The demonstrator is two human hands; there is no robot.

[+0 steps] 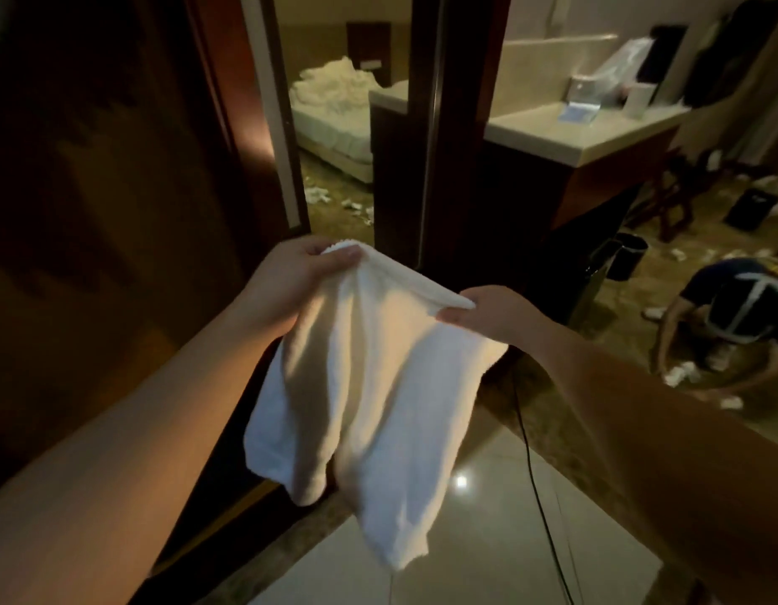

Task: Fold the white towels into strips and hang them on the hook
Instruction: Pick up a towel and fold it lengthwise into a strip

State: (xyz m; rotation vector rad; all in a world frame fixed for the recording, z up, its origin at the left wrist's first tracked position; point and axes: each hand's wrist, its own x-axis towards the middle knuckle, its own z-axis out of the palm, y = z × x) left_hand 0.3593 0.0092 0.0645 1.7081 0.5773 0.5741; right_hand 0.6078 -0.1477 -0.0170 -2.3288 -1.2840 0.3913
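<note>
A white towel (369, 395) hangs in front of me, held by its top edge and draping down in loose folds over the tiled floor. My left hand (291, 277) pinches the upper left corner between thumb and fingers. My right hand (487, 312) pinches the upper right corner, a little lower than the left. No hook is in view.
A dark wooden door (94, 211) stands at the left, a door frame (461, 124) straight ahead. A black cable (535, 482) runs across the glossy floor. Another person (727, 312) crouches at the right among scattered paper scraps. A vanity counter (583, 133) is behind, an unmade bed (334, 111) beyond.
</note>
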